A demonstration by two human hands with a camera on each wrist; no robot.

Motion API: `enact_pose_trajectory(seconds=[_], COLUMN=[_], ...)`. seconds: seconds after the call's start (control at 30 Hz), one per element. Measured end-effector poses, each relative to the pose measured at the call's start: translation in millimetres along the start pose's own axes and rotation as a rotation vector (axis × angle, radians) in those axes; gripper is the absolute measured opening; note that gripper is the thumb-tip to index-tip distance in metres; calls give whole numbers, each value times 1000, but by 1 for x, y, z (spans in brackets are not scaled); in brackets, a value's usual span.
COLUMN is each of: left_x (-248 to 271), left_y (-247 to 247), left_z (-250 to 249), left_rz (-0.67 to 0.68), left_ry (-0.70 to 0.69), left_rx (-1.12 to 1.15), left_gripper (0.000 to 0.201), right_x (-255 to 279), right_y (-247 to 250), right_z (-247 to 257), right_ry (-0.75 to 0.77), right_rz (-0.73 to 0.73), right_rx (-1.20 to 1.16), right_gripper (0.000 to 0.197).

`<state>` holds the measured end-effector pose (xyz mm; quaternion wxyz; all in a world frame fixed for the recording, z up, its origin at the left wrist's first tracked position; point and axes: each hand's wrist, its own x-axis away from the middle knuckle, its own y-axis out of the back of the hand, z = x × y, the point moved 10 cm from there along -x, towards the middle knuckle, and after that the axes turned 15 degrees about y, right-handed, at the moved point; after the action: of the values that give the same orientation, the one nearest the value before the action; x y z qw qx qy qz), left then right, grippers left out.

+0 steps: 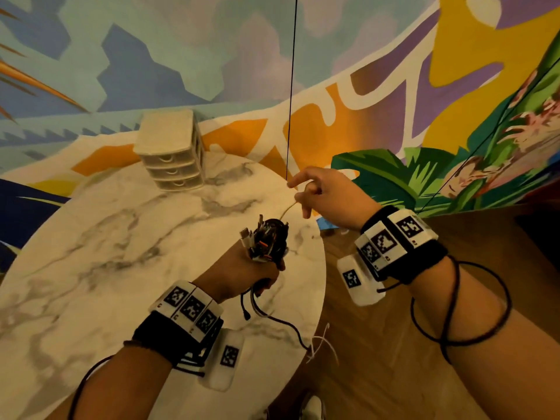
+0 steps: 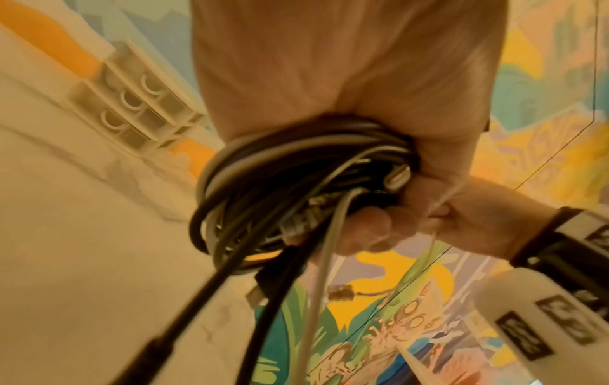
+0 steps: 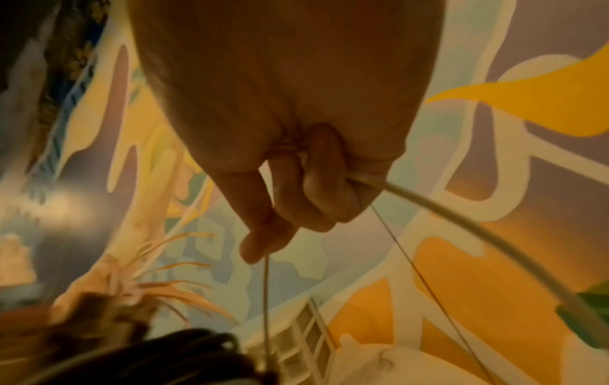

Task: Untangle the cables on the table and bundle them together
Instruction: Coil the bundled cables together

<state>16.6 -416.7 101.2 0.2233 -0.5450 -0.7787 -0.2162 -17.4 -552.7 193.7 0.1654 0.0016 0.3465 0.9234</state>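
Cables are gathered into one coiled bundle (image 1: pixel 266 239), and the left hand (image 1: pixel 242 272) grips it in a closed fist above the right part of the marble table (image 1: pixel 91 231). In the left wrist view the fingers are wrapped around black and grey loops, and several plug ends stick out from the coil. Some loose ends (image 1: pixel 272 319) hang down from below the fist; a black one reaches the table edge, near a thin white string (image 1: pixel 318 348) that hangs there.

The right hand (image 1: pixel 327 198) is raised to the right of the bundle and a little behind it, apart from the left hand. It pinches a thin pale cable (image 1: pixel 288 211) that runs from the fingers down to the top of the coil. In the right wrist view the curled fingers (image 3: pixel 323 182) hold this pale cable (image 3: pixel 494 239), and it bends away in a curve to the right. The index finger is stretched out and does not touch the cable.

Both wrists carry black bands with white marker blocks. A black cord loops around the right forearm.

At the far side of the table a small white drawer unit (image 1: pixel 172 153) with three drawers stands close to the painted wall (image 1: pixel 394 86). A thin dark line (image 1: pixel 291 86) goes straight up in front of the wall.
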Motion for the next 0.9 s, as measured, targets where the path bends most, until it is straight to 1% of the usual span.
enact_pose_trajectory(seconds=[0.07, 0.13, 0.2, 0.23, 0.3, 0.37, 0.43, 0.5, 0.6, 0.73, 0.8, 0.87, 0.9], left_x=[-4, -6, -6, -5, -3, -1, -2, -2, 1, 5, 6, 8, 10], left_y=[7, 17, 28, 32, 40, 48, 52, 54, 53, 56, 55, 52, 50], left_z=[0, -4, -10, -12, -14, -12, -11, -15, -22, -21, -22, -26, -29], left_rz=[-64, -130, -179, -198, -214, -221, -211, -192, -127, -109, -89, -27, 14], left_ry=[-18, -58, -109, -128, -154, -148, -149, -171, -201, -225, -222, -225, -233], left_rx=[42, 125, 227, 261, 337, 486, 614, 681, 729, 681, 707, 773, 813], left_gripper=[24, 23, 14, 14, 27, 40, 52, 46, 34, 39, 34, 27, 28], right_x=[2, 5, 9, 12, 19, 26, 30, 32, 34, 35, 37, 42, 43], right_y=[-14, -26, -34, -38, -49, -63, -76, -87, -89, -84, -78, -68, -66], right_z=[11, 21, 29, 29, 24, 21, 26, 37, 45, 54, 48, 32, 21], right_ry=[10, 20, 37, 29, -23, -59, -36, 30, 89, 180, 151, 65, -3], right_rz=[48, 58, 0, -45, -120, -135, -112, -93, -142, -186, -244, -349, -383], right_rx=[10, -17, -60, -104, -218, -285, -242, -157, -111, -108, -133, -169, -194], right_gripper=[21, 22, 26, 27, 23, 16, 16, 15, 12, 7, 4, 20, 33])
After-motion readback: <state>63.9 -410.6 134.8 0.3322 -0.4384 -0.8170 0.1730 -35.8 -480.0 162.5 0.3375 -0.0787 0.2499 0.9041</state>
